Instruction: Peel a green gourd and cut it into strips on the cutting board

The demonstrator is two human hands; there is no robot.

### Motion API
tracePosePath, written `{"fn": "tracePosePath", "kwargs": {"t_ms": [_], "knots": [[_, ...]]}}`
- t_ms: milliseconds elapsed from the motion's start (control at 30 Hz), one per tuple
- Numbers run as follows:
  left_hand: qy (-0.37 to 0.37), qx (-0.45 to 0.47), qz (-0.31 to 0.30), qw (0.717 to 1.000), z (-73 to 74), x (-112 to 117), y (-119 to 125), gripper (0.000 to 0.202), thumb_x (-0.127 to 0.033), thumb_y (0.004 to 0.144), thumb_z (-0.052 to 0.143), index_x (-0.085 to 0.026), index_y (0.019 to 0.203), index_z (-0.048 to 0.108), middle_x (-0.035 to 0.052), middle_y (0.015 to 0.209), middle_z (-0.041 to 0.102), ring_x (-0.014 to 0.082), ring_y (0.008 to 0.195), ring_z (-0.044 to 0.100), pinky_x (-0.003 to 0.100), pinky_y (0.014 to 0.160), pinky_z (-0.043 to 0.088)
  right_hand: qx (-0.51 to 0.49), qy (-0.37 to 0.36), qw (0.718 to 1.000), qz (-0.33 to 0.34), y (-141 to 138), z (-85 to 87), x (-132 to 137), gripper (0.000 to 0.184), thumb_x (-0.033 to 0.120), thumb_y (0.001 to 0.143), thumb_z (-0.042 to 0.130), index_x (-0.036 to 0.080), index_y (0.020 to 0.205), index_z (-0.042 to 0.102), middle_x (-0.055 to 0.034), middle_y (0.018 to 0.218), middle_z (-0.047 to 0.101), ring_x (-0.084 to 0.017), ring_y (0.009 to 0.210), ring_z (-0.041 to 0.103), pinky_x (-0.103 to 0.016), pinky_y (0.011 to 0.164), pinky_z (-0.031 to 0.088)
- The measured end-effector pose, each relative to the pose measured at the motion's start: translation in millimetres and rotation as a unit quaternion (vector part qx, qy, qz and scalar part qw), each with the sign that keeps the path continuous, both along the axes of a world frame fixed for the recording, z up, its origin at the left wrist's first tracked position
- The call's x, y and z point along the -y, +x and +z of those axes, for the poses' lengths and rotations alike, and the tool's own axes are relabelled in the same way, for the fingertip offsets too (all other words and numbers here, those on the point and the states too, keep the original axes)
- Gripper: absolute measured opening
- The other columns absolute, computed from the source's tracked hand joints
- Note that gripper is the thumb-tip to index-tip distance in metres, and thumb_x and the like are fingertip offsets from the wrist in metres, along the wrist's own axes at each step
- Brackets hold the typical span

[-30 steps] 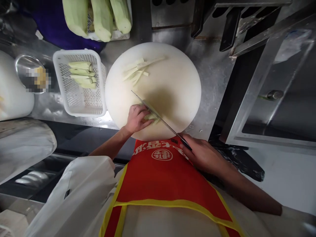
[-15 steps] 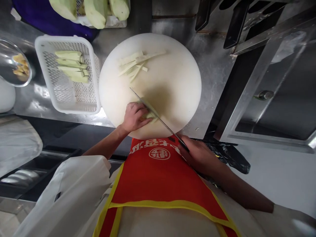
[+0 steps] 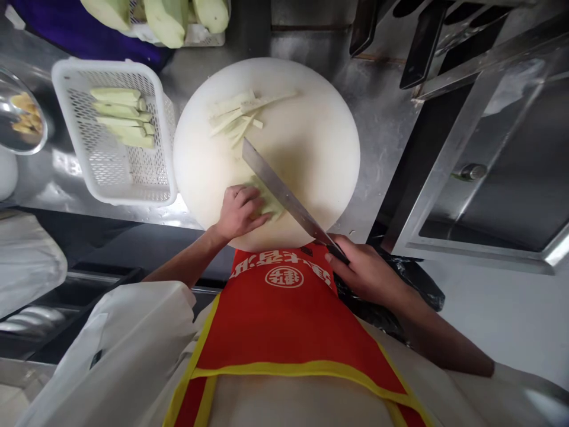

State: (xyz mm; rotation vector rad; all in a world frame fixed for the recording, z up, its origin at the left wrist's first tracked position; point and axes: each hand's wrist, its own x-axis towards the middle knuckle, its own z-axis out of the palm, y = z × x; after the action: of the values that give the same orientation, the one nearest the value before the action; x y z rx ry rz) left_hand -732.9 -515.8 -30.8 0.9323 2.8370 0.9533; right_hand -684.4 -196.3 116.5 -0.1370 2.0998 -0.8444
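My right hand [image 3: 362,270] is wrapped around the dark handle of a long kitchen knife [image 3: 288,198]. The blade is tilted flat-side up, just right of a pale green vegetable piece [image 3: 268,198] that looks blurred. With fingers curled, my left hand [image 3: 242,210] presses on that piece from its left side. Both hands work at the near edge of a round white cutting board [image 3: 331,142]. Cut pale green strips [image 3: 237,115] lie loosely across one another at the board's upper left.
Left of the board stands a white plastic basket [image 3: 169,136] with several vegetable sticks. Beyond it are a metal bowl [image 3: 42,139] of yellowish pieces and large peeled vegetables [image 3: 169,21]. Dark-handled tools [image 3: 422,47] sit upper right, near a metal sink [image 3: 502,178].
The knife has lifted away from the vegetable piece and rolled, so its broad side shows. My left hand stays on the piece. The whole view has shifted slightly.
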Motion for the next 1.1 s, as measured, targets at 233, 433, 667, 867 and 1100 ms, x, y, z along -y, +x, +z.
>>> {"fn": "tracePosePath", "kwargs": {"t_ms": [233,433,667,867,1100], "knots": [[0.002,-0.051,-0.010,0.999,6.3,0.0,-3.1,0.030,-0.047,0.089,0.070,-0.028,0.110,0.062,0.0070,0.107,0.064,0.0258,0.101,0.057,0.044,0.091,0.042,0.015,-0.045,0.998,0.036,3.0,-1.1,7.8,0.040,0.028,0.100,0.043,0.021,0.136,0.058,-0.0121,0.124,0.074,-0.028,0.111,0.071,-0.034,0.088,0.052],[0.020,-0.055,-0.010,0.998,8.5,1.7,-7.0,0.034,-0.041,0.085,0.074,-0.027,0.112,0.058,0.0076,0.107,0.063,0.0270,0.103,0.057,0.044,0.090,0.040,0.034,-0.053,0.998,0.030,3.5,-2.9,10.6,0.037,0.022,0.097,0.047,0.021,0.132,0.060,-0.0112,0.127,0.073,-0.026,0.116,0.068,-0.033,0.093,0.049],[0.002,-0.075,-0.016,0.997,7.3,5.5,-10.1,0.037,-0.042,0.083,0.074,-0.027,0.111,0.054,0.0081,0.107,0.060,0.0274,0.102,0.056,0.044,0.088,0.040,0.055,-0.060,0.996,0.023,3.1,-1.6,15.7,0.036,0.025,0.100,0.046,0.018,0.134,0.056,-0.0133,0.125,0.072,-0.027,0.113,0.069,-0.032,0.088,0.047],[0.030,-0.066,-0.028,0.997,15.1,-1.1,-15.0,0.037,-0.040,0.083,0.077,-0.027,0.111,0.055,0.0064,0.106,0.061,0.0256,0.101,0.057,0.042,0.087,0.040,0.073,-0.059,0.995,0.028,-8.4,12.2,6.4,0.033,0.019,0.097,0.047,0.020,0.128,0.059,-0.0117,0.120,0.073,-0.026,0.109,0.068,-0.031,0.085,0.046],[0.032,-0.073,-0.022,0.997,14.4,-4.0,-14.2,0.037,-0.040,0.083,0.077,-0.027,0.109,0.055,0.0064,0.106,0.061,0.0246,0.098,0.058,0.043,0.087,0.042,0.049,-0.018,0.997,0.062,-17.1,-14.6,25.7,0.034,0.021,0.098,0.047,0.019,0.131,0.057,-0.0117,0.112,0.075,-0.024,0.098,0.070,-0.028,0.079,0.043]]}}
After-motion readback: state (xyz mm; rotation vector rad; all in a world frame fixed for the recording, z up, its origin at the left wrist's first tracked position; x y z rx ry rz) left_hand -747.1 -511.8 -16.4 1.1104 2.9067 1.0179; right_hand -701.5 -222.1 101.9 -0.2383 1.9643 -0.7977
